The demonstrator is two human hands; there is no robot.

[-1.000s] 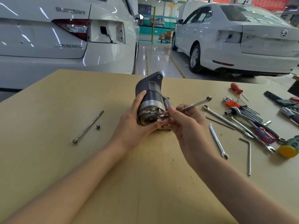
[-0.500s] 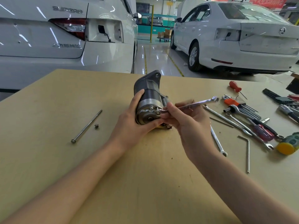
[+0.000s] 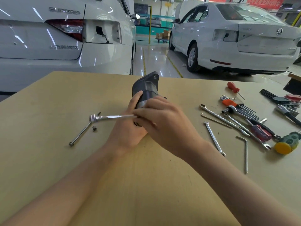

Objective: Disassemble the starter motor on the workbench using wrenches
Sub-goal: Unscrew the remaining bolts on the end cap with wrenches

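Note:
The dark grey starter motor (image 3: 145, 88) lies on the workbench (image 3: 48, 98) in the middle, its near end hidden behind my hands. My left hand (image 3: 128, 132) grips the motor body from the left and below. My right hand (image 3: 164, 121) lies over the motor's near end and holds a small silver wrench (image 3: 112, 117), whose free end points left. A long through bolt (image 3: 82, 132) and a small screw (image 3: 94, 128) lie on the bench to the left.
Loose wrenches (image 3: 213, 137), an L-shaped hex key (image 3: 246, 152), a hex key set (image 3: 239, 107), screwdrivers (image 3: 260, 132) and a yellow-faced mallet (image 3: 286, 143) lie on the bench's right side. Two white cars (image 3: 244, 39) stand beyond the far edge.
My right hand has swung the wrench over from pointing right to pointing left, and now covers the motor's near end. My left hand still grips the motor.

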